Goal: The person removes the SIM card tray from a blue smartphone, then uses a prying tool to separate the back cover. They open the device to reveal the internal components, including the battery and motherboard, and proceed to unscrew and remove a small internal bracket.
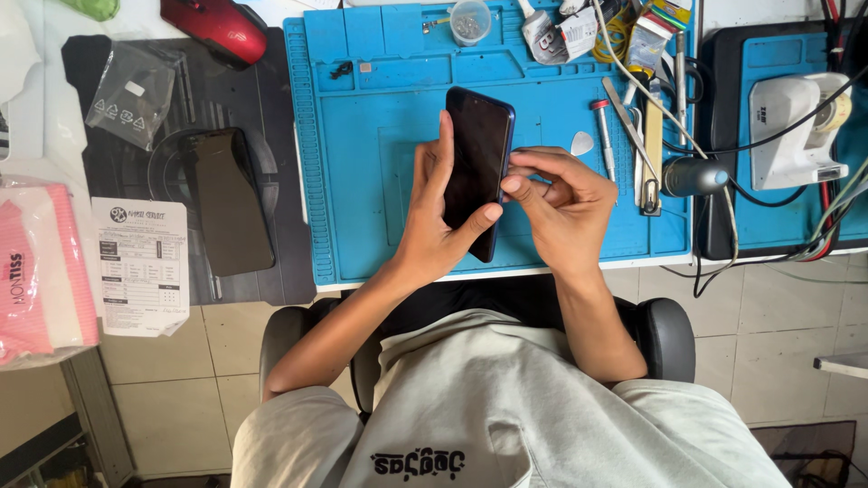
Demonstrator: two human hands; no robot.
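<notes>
The dark smartphone (476,172) stands tilted on its long edge above the middle of the blue work mat (362,199), nearer the mat's front edge than its back. The left hand (434,217) is wrapped around it from the left, fingers up along the glass and the thumb pressed across the lower face, so the phone is firmly clamped. The right hand (561,203) is pinched at the phone's right side edge, thumb and forefinger closed together at the frame; whether a small tool or part sits between them cannot be told.

To do this well, the left hand's hold should keep the phone steady without bending the glass, and the pinch should work along the seam, not into the screen.

A light plastic pick (582,142) and a red-capped screwdriver (603,136) lie on the mat just right of the hands, with tweezers (633,126) beyond them toward the mat's right edge. A small clear cup (470,22) stands at the mat's back edge. On the black mat (117,190) at the desk's left lies a second dark phone (226,201), with a printed sheet (143,264) at the desk's front edge.
</notes>
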